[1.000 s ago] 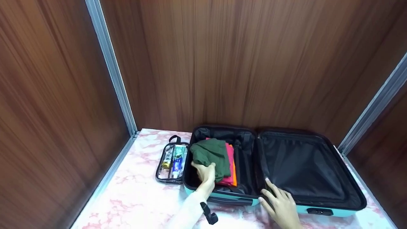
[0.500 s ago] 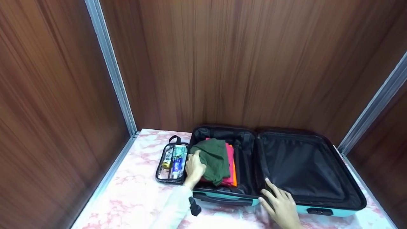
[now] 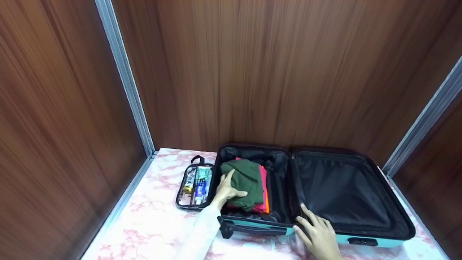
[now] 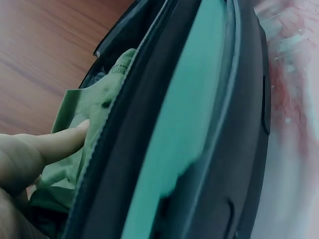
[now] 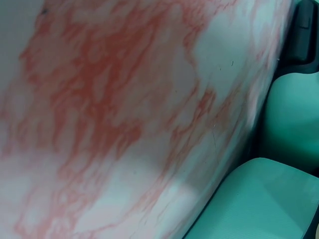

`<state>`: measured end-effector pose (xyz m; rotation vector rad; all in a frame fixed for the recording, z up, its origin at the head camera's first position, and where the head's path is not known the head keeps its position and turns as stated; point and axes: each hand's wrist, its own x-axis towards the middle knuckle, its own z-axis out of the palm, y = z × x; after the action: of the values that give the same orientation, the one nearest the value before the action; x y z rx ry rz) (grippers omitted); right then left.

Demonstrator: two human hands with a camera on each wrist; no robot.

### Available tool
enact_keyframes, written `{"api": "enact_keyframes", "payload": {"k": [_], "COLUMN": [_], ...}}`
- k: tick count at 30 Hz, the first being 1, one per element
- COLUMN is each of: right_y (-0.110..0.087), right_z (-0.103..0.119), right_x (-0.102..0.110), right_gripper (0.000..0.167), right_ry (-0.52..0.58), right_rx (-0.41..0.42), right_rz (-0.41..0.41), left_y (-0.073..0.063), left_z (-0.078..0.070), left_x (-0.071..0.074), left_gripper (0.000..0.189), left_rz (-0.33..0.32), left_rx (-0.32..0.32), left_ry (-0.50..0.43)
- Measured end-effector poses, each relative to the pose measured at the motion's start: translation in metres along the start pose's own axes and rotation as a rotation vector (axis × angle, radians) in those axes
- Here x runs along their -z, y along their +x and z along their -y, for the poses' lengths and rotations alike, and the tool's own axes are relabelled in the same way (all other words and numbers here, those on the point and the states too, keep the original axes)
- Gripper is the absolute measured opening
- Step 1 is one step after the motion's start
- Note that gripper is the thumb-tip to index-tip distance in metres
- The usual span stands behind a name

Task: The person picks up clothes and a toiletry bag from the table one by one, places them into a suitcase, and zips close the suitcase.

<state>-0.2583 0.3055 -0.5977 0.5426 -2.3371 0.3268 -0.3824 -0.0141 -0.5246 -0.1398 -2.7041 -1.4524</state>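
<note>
A dark green folded garment point(image 3: 247, 180) lies on top of pink clothing point(image 3: 263, 177) and orange clothing point(image 3: 267, 202) in the left half of an open suitcase point(image 3: 278, 195). My left hand point(image 3: 226, 190) rests on the garment's left side, thumb and fingers spread. In the left wrist view the thumb stretches straight onto the green cloth point(image 4: 94, 104), just inside the zippered rim; the other fingers are mostly out of sight. My right hand point(image 3: 319, 234) touches the front edge of the suitcase's right half near the hinge, fingers loosely extended.
A clear toiletry pouch point(image 3: 195, 186) with tubes inside stands against the suitcase's left side. The right half point(image 3: 346, 191) has a black lining, with a lock on its front. Beneath is a pink-and-white marbled tabletop point(image 3: 144, 224); wood panels point(image 3: 252, 72) enclose the back and sides.
My left hand has gone from the garment's front-left corner to its left side and spread its thumb and fingers. The green cloth's front edge has shifted slightly. The right hand stays put.
</note>
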Motion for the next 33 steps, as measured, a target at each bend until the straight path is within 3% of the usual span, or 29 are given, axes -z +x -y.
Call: {"api": "enact_keyframes", "payload": {"k": [2,5,10,12,14,16,17,20,23,25,29,33], "right_y": [0.0,0.001,0.0,-0.001,-0.001,-0.002,-0.001,-0.001,-0.002,-0.003,-0.004,-0.002], "right_z": [0.001,0.001,0.001,0.001,0.001,0.001,0.001,0.001,0.001,0.001,0.002,0.0], "right_x": [0.0,0.0,0.001,0.001,0.001,0.001,0.0,0.0,-0.001,-0.001,-0.001,0.0], "right_gripper": [0.029,0.029,0.028,0.028,0.028,0.028,0.028,0.028,0.028,0.028,0.029,0.029], "right_ry": [0.0,0.001,-0.001,0.0,0.001,0.003,0.003,-0.001,-0.007,-0.008,-0.009,-0.01], "right_rx": [-0.002,-0.006,-0.013,-0.018,-0.021,-0.02,-0.018,-0.007,-0.001,0.004,0.015,0.007], "right_rz": [0.002,0.003,0.012,0.014,0.013,0.009,0.007,-0.001,-0.009,-0.015,-0.02,-0.015], "left_y": [0.001,0.001,-0.005,-0.007,-0.007,-0.008,-0.009,-0.011,-0.012,-0.012,-0.014,-0.012], "left_z": [-0.003,-0.006,-0.013,-0.016,-0.019,-0.021,-0.022,-0.021,-0.018,-0.016,-0.017,-0.016], "left_x": [-0.004,-0.01,-0.015,-0.017,-0.02,-0.024,-0.025,-0.028,-0.031,-0.035,-0.045,-0.054], "left_gripper": [0.105,0.108,0.107,0.106,0.1,0.091,0.087,0.076,0.068,0.064,0.06,0.058], "left_rz": [-0.007,0.015,0.048,0.012,-0.045,-0.089,-0.079,0.048,0.209,0.261,0.269,0.209], "left_rx": [-0.037,-0.02,0.08,0.066,0.013,-0.059,-0.086,-0.102,-0.04,-0.02,-0.028,-0.056], "left_ry": [0.013,0.088,0.41,0.538,0.609,0.607,0.585,0.509,0.504,0.532,0.581,0.621]}}
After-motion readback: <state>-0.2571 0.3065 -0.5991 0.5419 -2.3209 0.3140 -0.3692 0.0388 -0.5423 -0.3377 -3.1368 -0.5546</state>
